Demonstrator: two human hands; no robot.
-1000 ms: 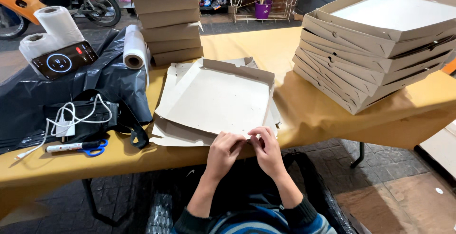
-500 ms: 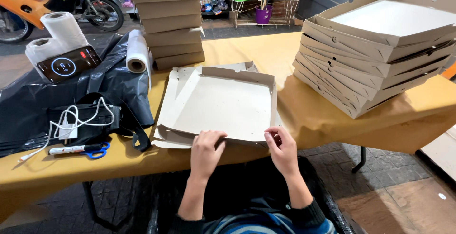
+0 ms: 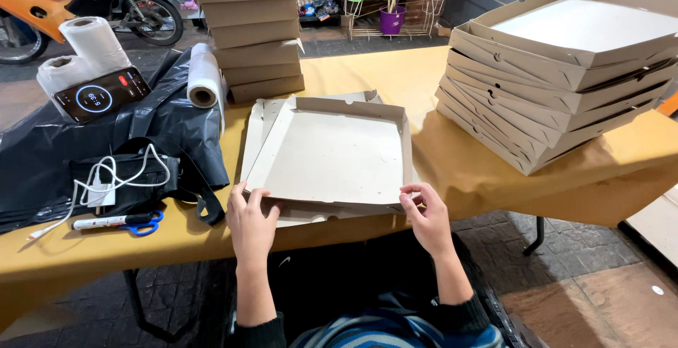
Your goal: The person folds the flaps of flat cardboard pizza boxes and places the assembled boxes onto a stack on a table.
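— Since the earlier frames both hands have slid apart, from the middle of the box's near edge out to its two near corners.

— What grip now?

— Left hand lies spread, fingers loosely on the near-left corner of the half-folded cardboard box; right hand pinches the near-right corner between thumb and fingertips.

— Where is it?

— At the table's near edge, on flat blanks.

— Counts?

— Two stacks of boxes: folded open ones right, closed ones behind. Three plastic rolls, one phone, one pair of scissors.
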